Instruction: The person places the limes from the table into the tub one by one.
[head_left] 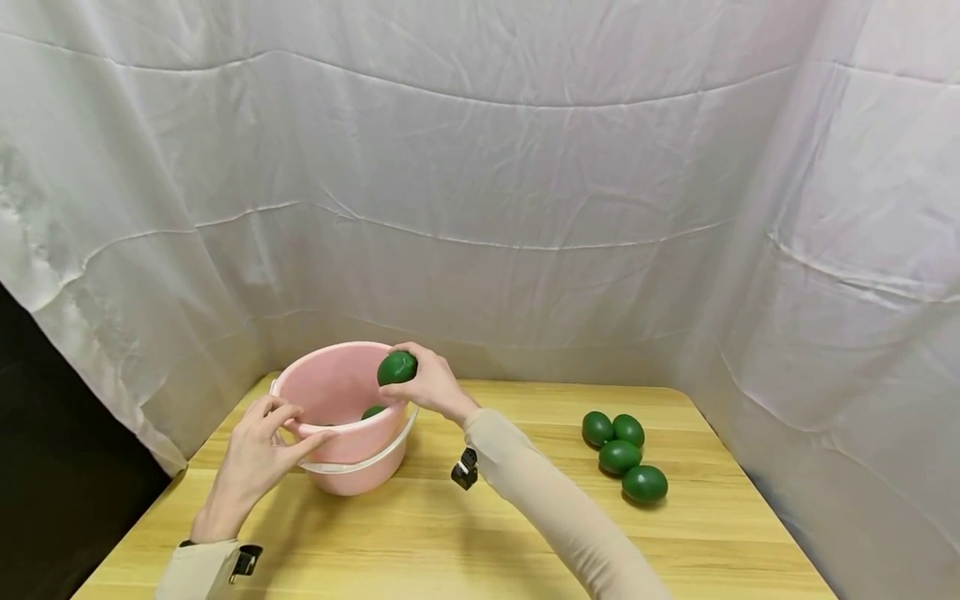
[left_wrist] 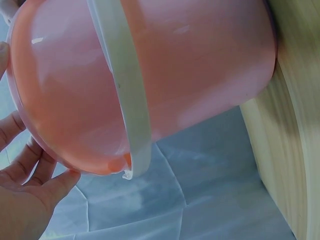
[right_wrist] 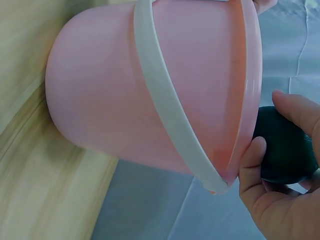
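A pink bucket [head_left: 356, 446] with a white handle [left_wrist: 132, 95] stands at the left of the wooden table. My left hand [head_left: 251, 454] holds its near-left rim, fingertips over the edge and thumb along the outside. At the right side of the rim, my right hand [head_left: 435, 383] grips a dark green avocado [head_left: 396, 368] between thumb and fingers. In the right wrist view this avocado [right_wrist: 285, 147] overlaps the bucket's opening edge. Inside, part of another green avocado [head_left: 372, 412] shows low behind the near rim; the bucket's bottom is hidden.
Several green avocados [head_left: 619, 457] lie in a loose cluster on the right of the wooden table [head_left: 420, 533]. White cloth [head_left: 495, 183] hangs behind and along both sides. A dark area [head_left: 60, 467] lies beyond the table's left edge.
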